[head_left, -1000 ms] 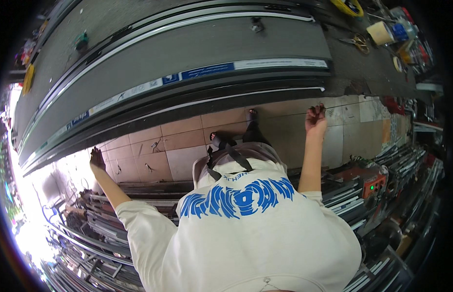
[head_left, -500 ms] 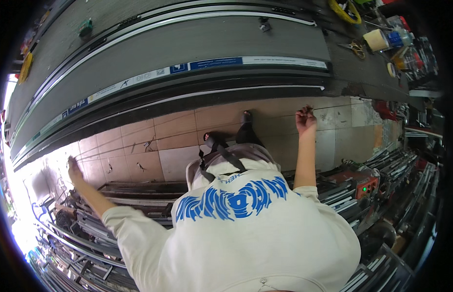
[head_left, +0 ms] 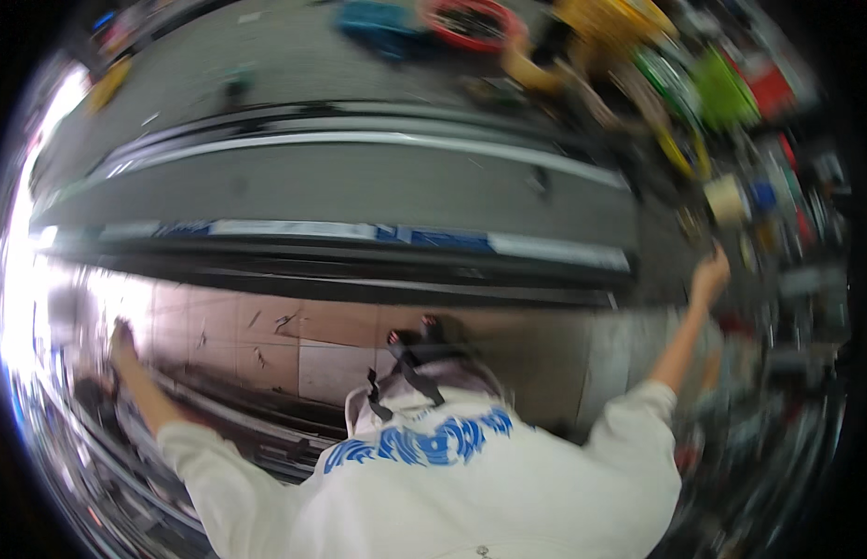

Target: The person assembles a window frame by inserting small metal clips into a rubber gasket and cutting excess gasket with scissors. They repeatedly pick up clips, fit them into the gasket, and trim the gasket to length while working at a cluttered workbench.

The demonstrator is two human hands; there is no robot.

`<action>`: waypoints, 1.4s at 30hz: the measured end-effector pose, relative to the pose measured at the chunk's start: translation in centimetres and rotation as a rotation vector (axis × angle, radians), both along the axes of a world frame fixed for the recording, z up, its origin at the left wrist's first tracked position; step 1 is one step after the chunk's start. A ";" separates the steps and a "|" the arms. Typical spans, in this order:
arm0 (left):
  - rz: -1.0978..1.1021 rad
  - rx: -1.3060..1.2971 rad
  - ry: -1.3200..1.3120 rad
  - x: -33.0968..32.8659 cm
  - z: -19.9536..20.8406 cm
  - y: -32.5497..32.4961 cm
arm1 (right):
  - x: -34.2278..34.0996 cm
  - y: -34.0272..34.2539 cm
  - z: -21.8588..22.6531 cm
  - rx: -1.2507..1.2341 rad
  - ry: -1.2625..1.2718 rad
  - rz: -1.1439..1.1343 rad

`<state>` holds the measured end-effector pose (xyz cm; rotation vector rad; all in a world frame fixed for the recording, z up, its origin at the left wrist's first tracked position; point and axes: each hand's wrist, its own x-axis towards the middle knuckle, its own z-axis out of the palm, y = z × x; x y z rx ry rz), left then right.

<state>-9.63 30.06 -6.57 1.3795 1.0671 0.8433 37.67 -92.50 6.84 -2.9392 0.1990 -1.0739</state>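
The picture is smeared by motion. My left hand (head_left: 123, 337) is stretched far out to the left, low over the tiled floor (head_left: 266, 340) and next to a stack of long metal rails (head_left: 89, 466). My right hand (head_left: 711, 275) is raised at the right, fingers curled, close to the end of a long grey bench (head_left: 359, 182) with a white and blue strip (head_left: 359, 232) along its front edge. Whether either hand holds anything is lost in the blur. My white hooded top with blue print (head_left: 424, 443) fills the lower middle.
Dark rails (head_left: 359, 279) run under the bench front. Coloured tools and containers (head_left: 713, 84) and a pale roll of tape (head_left: 727, 197) crowd the upper right. More metal parts lie at the right edge (head_left: 787, 373). Bright glare washes out the far left.
The view has swung and blurred. My right hand has moved out to the right and upward. My left hand has stayed low at the far left by the rails.
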 end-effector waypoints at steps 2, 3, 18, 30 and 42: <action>-0.138 0.281 0.319 -0.9 -0.9 -2.8 | 5.7 -2.4 -2.0 0.177 0.254 0.122; 0.111 0.058 0.334 -1.0 -0.4 -4.2 | 7.8 -3.7 -3.0 0.071 0.353 0.243; 0.368 -0.239 -0.297 3.3 5.1 -7.8 | 18.0 14.1 -0.7 0.223 0.350 0.136; 0.158 -0.342 -0.359 1.7 9.6 19.0 | 8.9 42.0 13.8 0.125 0.111 0.238; 0.148 -0.453 -0.448 -3.4 4.2 46.6 | -0.1 94.2 19.3 0.340 0.117 0.715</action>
